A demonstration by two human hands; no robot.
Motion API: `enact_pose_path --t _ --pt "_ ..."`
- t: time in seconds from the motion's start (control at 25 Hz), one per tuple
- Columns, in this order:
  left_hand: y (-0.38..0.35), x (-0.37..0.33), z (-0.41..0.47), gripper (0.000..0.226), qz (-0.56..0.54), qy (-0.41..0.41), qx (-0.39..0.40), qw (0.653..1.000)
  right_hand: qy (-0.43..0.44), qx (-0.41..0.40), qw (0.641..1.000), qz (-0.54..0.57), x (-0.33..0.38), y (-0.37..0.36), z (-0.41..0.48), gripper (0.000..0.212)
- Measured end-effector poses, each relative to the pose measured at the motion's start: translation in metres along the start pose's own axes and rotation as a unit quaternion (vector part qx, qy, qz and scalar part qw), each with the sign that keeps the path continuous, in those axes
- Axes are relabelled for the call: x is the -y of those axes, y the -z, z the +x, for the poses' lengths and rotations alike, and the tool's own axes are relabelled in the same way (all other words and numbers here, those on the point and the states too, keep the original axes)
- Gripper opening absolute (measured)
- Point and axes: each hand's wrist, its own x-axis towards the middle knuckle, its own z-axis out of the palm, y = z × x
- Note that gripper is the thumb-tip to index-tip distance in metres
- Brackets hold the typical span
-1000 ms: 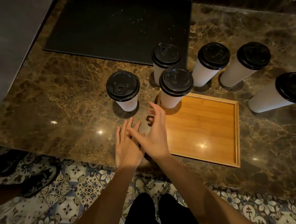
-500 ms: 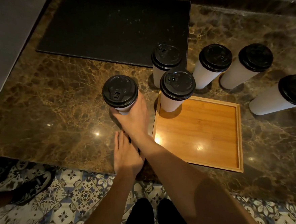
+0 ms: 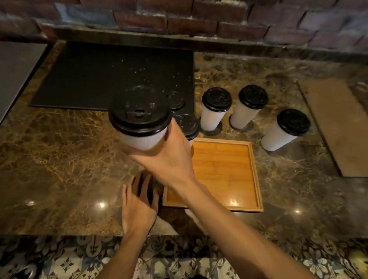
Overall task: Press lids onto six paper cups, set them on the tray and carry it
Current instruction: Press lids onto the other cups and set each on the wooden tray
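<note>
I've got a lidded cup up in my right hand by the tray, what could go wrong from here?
1. Your right hand grips the lifted cup low on its wall, so the tall cup may tip.
2. The second cup, at the far left corner of the tray, is mostly hidden behind that hand. Swinging across could knock it.
3. The tray's raised rim could catch the lifted cup's base.

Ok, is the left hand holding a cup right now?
No, the left hand lies open on the counter beside the tray, while the right hand alone grips a lidded cup.
</note>
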Motion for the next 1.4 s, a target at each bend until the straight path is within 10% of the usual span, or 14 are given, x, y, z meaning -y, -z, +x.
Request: enact_pose_path --t 0.2,0.32,0.56,0.88,1.04,1.2,1.4 --pt "0.012 0.001 0.009 0.051 -0.139 0.072 0.083 0.984 0.014 -0.009 1.000 -0.004 0.050 0.083 -0.008 0.076" --pt "0.065 -0.024 0.024 0.049 -0.418 0.187 0.135 0.879 0.010 0.006 1.000 -0.026 0.069 0.132 -0.016 0.080" --pt "0.193 -0.126 0.018 0.082 -0.535 -0.119 0.178 0.817 -0.006 -0.006 0.999 -0.048 0.094 0.197 -0.044 0.080" --pt "0.191 -0.230 -0.043 0.130 -0.428 -0.226 0.064 0.873 -0.036 -0.013 0.997 -0.067 0.098 0.217 -0.081 0.092" --pt "0.176 -0.241 -0.042 0.110 -0.459 -0.211 -0.075 0.860 -0.047 -0.026 0.995 -0.089 0.096 0.210 -0.089 0.102" --pt "0.174 -0.231 -0.036 0.105 -0.512 -0.206 -0.029 0.833 -0.068 0.001 0.991 -0.113 0.115 0.227 -0.090 0.125" --pt "0.171 -0.229 -0.040 0.099 -0.512 -0.182 0.005 0.840 0.001 0.041 0.969 -0.242 0.157 0.237 -0.063 0.083"
